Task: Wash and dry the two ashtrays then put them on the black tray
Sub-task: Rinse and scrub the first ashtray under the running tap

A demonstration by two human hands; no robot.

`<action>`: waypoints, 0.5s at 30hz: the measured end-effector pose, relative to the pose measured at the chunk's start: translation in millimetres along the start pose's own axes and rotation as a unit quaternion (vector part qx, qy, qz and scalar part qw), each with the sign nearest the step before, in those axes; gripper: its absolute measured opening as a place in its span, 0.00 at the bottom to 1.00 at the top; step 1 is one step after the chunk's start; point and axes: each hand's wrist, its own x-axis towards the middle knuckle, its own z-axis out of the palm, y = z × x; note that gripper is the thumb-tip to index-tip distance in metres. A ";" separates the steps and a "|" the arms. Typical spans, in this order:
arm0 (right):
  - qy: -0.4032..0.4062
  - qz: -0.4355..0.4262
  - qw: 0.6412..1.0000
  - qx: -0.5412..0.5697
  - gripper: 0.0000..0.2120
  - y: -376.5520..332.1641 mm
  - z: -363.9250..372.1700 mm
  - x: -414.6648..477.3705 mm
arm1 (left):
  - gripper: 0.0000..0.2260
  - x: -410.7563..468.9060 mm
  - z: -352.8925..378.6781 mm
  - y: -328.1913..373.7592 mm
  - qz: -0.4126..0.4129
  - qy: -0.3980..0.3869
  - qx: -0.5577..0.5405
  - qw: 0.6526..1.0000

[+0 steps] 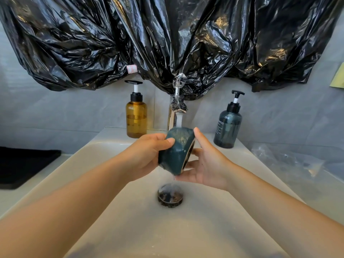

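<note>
Running water from faucet [175, 112] hits one ashtray [176, 151], tipped on edge just below it | left hand [149, 151] grips its wall, thumb on top | right hand [204, 164] spread, straight fingers touching its rim | two pump bottles flank faucet: amber bottle [136, 116] left, dark bottle [228, 125] right | one black tray [24, 164] far left of faucet | black plastic sheet [167, 34] drapes over faucet's top

teal ashtray [176, 151] — perhaps speckled, amber bottle [136, 119]

The person's left forearm [83, 194] and right forearm [270, 200] show bare from the picture's edge to the wrist, smooth and slender. The left grip [149, 155] and right grip [206, 168] are bare hands with short, plain, rounded nails.
</note>
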 end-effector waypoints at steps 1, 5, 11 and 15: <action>0.002 -0.006 1.000 0.000 0.39 0.2 0.2 -0.6 | 0.13 -0.2 0.4 0.0 -0.003 -0.004 -0.001 1.000; 0.032 -0.096 0.989 -0.109 0.28 -2.3 3.6 -2.8 | 0.13 -3.0 1.1 4.2 -0.007 -0.016 -0.034 0.999; -0.001 -0.042 0.999 -0.029 0.30 -4.7 6.0 -2.4 | 0.08 -2.5 0.0 5.7 0.020 0.000 -0.044 0.999; 0.018 0.005 1.000 0.013 0.35 -4.3 7.7 -2.8 | 0.12 -2.8 2.3 3.8 0.027 -0.030 -0.012 0.999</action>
